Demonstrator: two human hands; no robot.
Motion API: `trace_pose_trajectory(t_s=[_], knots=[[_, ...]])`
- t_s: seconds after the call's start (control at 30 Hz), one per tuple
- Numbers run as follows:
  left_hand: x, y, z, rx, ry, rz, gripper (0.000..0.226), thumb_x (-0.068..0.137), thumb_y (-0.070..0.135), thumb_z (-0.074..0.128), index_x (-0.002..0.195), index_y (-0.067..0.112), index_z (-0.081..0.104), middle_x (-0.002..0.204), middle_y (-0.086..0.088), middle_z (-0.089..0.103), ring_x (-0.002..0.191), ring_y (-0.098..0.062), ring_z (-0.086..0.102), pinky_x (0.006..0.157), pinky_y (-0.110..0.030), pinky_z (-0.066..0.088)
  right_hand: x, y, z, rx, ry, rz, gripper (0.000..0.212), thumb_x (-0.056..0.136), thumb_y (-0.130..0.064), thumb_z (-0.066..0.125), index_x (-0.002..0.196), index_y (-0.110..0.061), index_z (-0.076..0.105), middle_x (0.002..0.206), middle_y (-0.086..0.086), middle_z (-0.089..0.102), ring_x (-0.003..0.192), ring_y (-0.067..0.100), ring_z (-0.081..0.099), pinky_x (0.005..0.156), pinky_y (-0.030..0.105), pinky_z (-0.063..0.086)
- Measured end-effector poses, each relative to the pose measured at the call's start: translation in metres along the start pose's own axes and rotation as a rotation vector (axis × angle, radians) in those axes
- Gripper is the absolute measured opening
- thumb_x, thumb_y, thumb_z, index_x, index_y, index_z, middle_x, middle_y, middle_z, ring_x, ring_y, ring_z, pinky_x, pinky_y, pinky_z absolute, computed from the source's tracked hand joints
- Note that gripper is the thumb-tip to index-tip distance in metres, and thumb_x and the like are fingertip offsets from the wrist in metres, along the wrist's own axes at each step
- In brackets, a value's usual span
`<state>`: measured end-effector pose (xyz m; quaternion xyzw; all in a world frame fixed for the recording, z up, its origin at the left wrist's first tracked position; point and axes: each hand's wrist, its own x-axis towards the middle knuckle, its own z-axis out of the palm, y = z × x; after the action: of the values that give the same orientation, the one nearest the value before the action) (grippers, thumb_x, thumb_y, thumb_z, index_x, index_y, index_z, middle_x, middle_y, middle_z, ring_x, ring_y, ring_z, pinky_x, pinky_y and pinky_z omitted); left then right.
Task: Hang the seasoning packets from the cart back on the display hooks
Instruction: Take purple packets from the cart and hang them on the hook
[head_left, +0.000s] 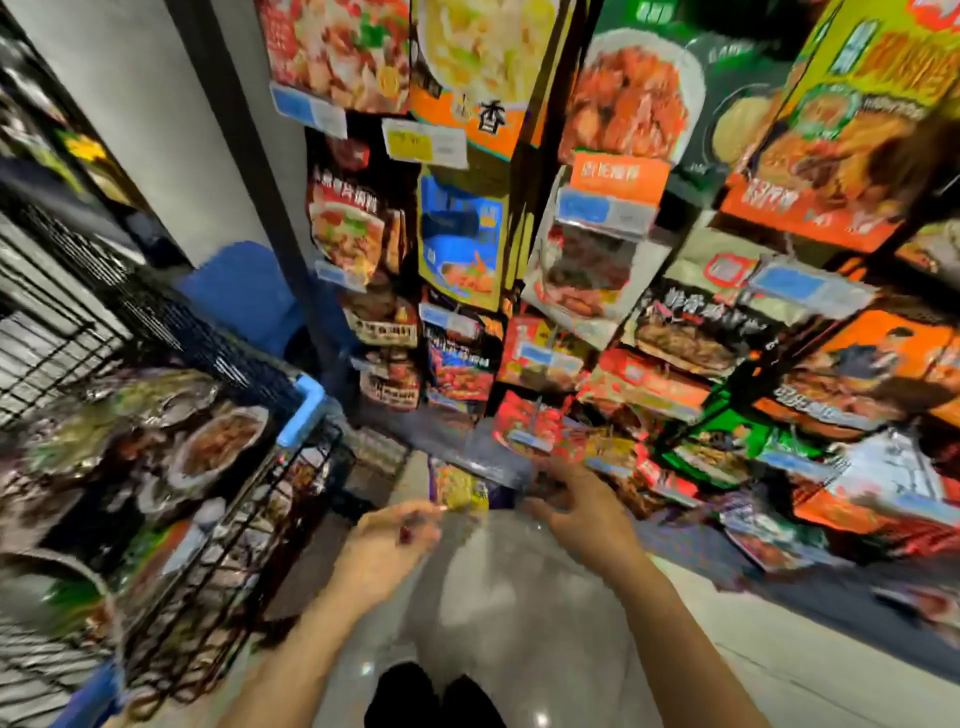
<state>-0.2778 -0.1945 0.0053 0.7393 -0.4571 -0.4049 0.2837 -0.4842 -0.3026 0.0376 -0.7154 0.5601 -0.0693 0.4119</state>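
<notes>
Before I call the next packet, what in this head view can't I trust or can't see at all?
- Packet between the left hand and right hand: motion blur smears its print and hang hole; which fingers grip it is unclear.
- Display hooks: hidden behind hanging packets and price tags.
- Price tags: text too blurred to read.
- Cart: cut off by the left and bottom edges; its packets are blurred and cannot be counted.

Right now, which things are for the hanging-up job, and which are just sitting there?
For the job:
- packet between the left hand and right hand
- cart with more packets
- display hooks

Just there:
- price tags
- shiny floor
- grey wall
</notes>
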Motion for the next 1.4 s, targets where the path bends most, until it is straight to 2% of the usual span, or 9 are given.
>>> trace_pose_trajectory(t_s=[0.2, 0.4, 0.5, 0.63, 0.8, 0.93, 1.03, 1.27, 1.4], knots=[[0.02, -0.057, 0.047, -0.011, -0.05, -0.148, 0.022, 0.083, -0.005, 0.06, 0.093, 0.015, 0.059, 0.061, 0.007, 0.05, 0.054, 0.013, 0.052, 0.059, -0.007, 0.037, 0.022, 0.062, 0.071, 0.001, -0.045, 0.136, 0.036, 0.083, -0.031, 0.067, 0.118, -0.026, 0.057, 0.11, -0.002, 0.062, 0.079, 0.015, 0.065, 0.084, 0.032, 0.048], [0.11, -0.167, 0.124, 0.08, -0.058, -0.206, 0.019, 0.087, 0.01, 0.061, 0.105, 0.01, 0.065, 0.074, 0.006, 0.064, 0.064, 0.009, 0.059, 0.061, -0.004, 0.035, 0.115, 0.178, 0.19, 0.027, 0.066, 0.288, 0.021, 0.087, -0.022, 0.063, 0.107, -0.016, 0.062, 0.104, -0.006, 0.061, 0.083, 0.014, 0.056, 0.071, 0.021, 0.035], [0.165, -0.227, 0.172, 0.061, -0.009, -0.208, 0.025, 0.086, 0.012, 0.061, 0.111, 0.015, 0.064, 0.1, -0.002, 0.069, 0.092, -0.018, 0.065, 0.074, -0.018, 0.042, 0.188, 0.254, 0.257, -0.089, 0.071, 0.288, 0.03, 0.087, -0.024, 0.062, 0.116, -0.013, 0.061, 0.119, 0.007, 0.061, 0.105, 0.024, 0.057, 0.086, 0.028, 0.039], [0.219, -0.292, 0.234, -0.037, 0.027, -0.181, 0.028, 0.084, 0.011, 0.061, 0.109, 0.024, 0.061, 0.101, 0.006, 0.062, 0.092, -0.013, 0.058, 0.081, -0.028, 0.049, 0.284, 0.334, 0.331, -0.307, -0.007, 0.227, 0.04, 0.091, -0.029, 0.055, 0.128, -0.016, 0.049, 0.129, 0.009, 0.053, 0.118, 0.029, 0.048, 0.092, 0.034, 0.038], [0.271, -0.352, 0.276, 0.079, 0.185, -0.037, 0.028, 0.081, 0.023, 0.067, 0.106, 0.032, 0.061, 0.088, 0.018, 0.061, 0.092, -0.014, 0.06, 0.078, -0.037, 0.05, 0.394, 0.397, 0.385, -0.746, 0.205, 0.04, 0.024, 0.067, -0.017, 0.071, 0.09, -0.013, 0.067, 0.084, 0.011, 0.065, 0.079, 0.032, 0.063, 0.06, 0.036, 0.05], [0.303, -0.367, 0.278, 0.18, 0.206, 0.109, 0.029, 0.084, 0.03, 0.062, 0.112, 0.033, 0.059, 0.096, 0.017, 0.063, 0.095, -0.008, 0.055, 0.078, -0.031, 0.049, 0.419, 0.427, 0.403, -0.838, 0.23, -0.064, 0.029, 0.068, -0.01, 0.039, 0.07, -0.009, 0.068, 0.068, 0.01, 0.061, 0.063, 0.03, 0.061, 0.052, 0.034, 0.048], [0.306, -0.373, 0.277, 0.167, 0.207, 0.071, 0.022, 0.083, 0.024, 0.064, 0.104, 0.031, 0.062, 0.092, 0.014, 0.065, 0.09, -0.009, 0.06, 0.075, -0.029, 0.049, 0.398, 0.4, 0.38, -0.722, 0.205, -0.037, 0.015, 0.07, -0.009, 0.065, 0.084, -0.005, 0.067, 0.078, 0.015, 0.065, 0.071, 0.035, 0.063, 0.056, 0.037, 0.049], [0.237, -0.254, 0.233, 0.03, 0.123, 0.007, 0.026, 0.081, 0.017, 0.065, 0.105, 0.028, 0.065, 0.098, 0.011, 0.065, 0.084, -0.006, 0.06, 0.076, -0.025, 0.048, 0.273, 0.256, 0.288, -0.407, 0.063, -0.066, 0.026, 0.087, -0.034, 0.046, 0.103, -0.02, 0.063, 0.106, 0.006, 0.067, 0.1, 0.032, 0.06, 0.074, 0.036, 0.045], [0.189, -0.141, 0.163, 0.033, 0.229, 0.146, 0.03, 0.071, 0.005, 0.063, 0.098, 0.018, 0.067, 0.085, 0.012, 0.06, 0.08, -0.007, 0.057, 0.072, -0.027, 0.047, 0.181, 0.15, 0.169, -0.441, 0.235, -0.215, 0.042, 0.07, -0.046, 0.035, 0.073, -0.023, 0.069, 0.068, 0.001, 0.07, 0.064, 0.023, 0.066, 0.047, 0.026, 0.044]])
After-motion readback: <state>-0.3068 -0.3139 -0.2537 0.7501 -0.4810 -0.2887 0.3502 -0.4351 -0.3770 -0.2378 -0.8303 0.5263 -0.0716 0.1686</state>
